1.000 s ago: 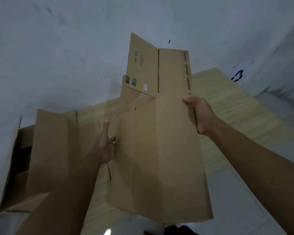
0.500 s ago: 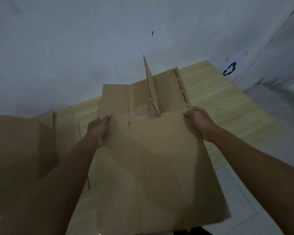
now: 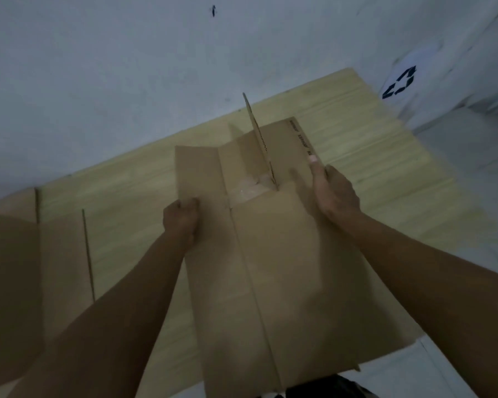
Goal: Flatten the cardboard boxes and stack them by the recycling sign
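Note:
A flattened brown cardboard box (image 3: 285, 282) lies almost flat over the light wooden table (image 3: 385, 173). One flap (image 3: 258, 136) at its far end stands upright on edge. My left hand (image 3: 181, 219) grips the box's left edge with curled fingers. My right hand (image 3: 332, 193) holds the right edge near the printed strip, its fingers laid on top. The recycling sign (image 3: 400, 83), a black arrow symbol on white paper, hangs on the wall at the far right, beyond the table's end.
Another cardboard box (image 3: 18, 268) with raised flaps sits at the left of the table. A grey wall runs behind the table. Pale floor (image 3: 472, 173) shows to the right and below the table's near edge.
The box was held upright a second ago and has been lowered flat toward the table. My left hand went from an open palm on the side to a grip on the left edge.

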Demonstrator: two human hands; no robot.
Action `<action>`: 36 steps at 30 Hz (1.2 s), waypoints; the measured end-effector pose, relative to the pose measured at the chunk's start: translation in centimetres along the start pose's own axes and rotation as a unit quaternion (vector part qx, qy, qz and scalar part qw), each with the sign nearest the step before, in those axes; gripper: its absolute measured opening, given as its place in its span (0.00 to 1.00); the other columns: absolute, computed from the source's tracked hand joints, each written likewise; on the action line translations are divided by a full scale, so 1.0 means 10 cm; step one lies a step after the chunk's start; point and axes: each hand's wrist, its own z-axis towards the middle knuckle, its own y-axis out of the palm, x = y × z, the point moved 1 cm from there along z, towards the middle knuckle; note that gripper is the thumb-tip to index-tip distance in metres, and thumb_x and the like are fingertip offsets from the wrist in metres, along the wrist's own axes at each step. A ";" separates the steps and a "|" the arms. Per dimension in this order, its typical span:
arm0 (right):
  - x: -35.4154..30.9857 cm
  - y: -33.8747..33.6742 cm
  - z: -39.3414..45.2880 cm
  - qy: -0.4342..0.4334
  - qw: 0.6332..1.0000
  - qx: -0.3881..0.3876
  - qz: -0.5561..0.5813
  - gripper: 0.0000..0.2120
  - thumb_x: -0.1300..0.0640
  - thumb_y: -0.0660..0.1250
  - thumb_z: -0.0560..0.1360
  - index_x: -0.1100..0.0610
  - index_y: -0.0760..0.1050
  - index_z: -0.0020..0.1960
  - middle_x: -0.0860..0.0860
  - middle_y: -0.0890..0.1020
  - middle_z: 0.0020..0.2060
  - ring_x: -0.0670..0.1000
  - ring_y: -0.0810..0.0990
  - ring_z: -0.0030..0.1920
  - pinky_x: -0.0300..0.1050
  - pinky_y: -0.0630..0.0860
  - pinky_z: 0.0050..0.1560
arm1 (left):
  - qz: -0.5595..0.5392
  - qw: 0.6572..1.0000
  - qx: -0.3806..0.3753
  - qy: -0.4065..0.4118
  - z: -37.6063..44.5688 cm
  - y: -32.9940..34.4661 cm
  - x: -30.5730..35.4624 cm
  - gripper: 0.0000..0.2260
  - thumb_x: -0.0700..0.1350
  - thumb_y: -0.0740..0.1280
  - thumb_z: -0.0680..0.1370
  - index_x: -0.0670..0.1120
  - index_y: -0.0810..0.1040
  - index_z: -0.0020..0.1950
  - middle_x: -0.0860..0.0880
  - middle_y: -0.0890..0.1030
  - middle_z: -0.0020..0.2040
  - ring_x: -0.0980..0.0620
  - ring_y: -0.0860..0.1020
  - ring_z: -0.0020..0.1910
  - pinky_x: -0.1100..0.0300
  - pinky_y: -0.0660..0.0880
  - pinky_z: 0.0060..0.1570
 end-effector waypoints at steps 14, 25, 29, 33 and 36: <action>-0.52 0.14 0.33 -0.070 0.952 0.074 -0.289 0.70 0.14 0.52 0.56 0.64 0.46 0.80 0.58 0.63 0.74 0.60 0.66 0.67 0.60 0.62 0.65 | 0.032 0.999 0.010 0.017 0.13 0.41 0.25 0.22 0.58 0.64 0.77 0.43 0.80 0.60 0.43 0.81 0.58 0.41 0.79 0.56 0.46 0.76 0.59; -0.41 -0.17 0.75 0.017 1.000 0.015 -0.003 0.36 0.32 0.73 0.62 0.53 0.76 0.61 0.52 0.81 0.57 0.56 0.80 0.57 0.51 0.77 0.58 | 0.038 0.993 0.084 0.075 0.24 0.15 0.42 0.22 0.56 0.67 0.77 0.45 0.71 0.66 0.40 0.77 0.62 0.41 0.76 0.60 0.50 0.73 0.58; -0.43 0.07 0.71 -0.007 0.998 -0.050 0.033 0.33 0.34 0.71 0.68 0.57 0.77 0.64 0.55 0.81 0.60 0.57 0.79 0.60 0.46 0.75 0.58 | 0.104 0.983 0.118 0.095 0.25 -0.18 0.54 0.27 0.54 0.65 0.78 0.47 0.65 0.74 0.39 0.74 0.68 0.39 0.73 0.66 0.51 0.69 0.64; -0.26 0.58 0.47 0.012 0.988 -0.151 0.018 0.29 0.40 0.65 0.77 0.61 0.72 0.67 0.60 0.77 0.65 0.60 0.76 0.65 0.46 0.71 0.59 | 0.168 0.969 0.138 0.119 0.30 -0.49 0.33 0.21 0.54 0.63 0.79 0.44 0.74 0.67 0.40 0.77 0.65 0.38 0.73 0.64 0.49 0.69 0.62; -0.19 0.86 0.29 0.037 0.987 -0.152 0.021 0.27 0.42 0.63 0.80 0.61 0.68 0.69 0.62 0.76 0.65 0.62 0.75 0.64 0.49 0.71 0.59 | 0.158 0.974 0.135 0.093 0.32 -0.53 0.03 0.18 0.53 0.65 0.79 0.43 0.75 0.63 0.39 0.79 0.61 0.38 0.75 0.62 0.51 0.70 0.57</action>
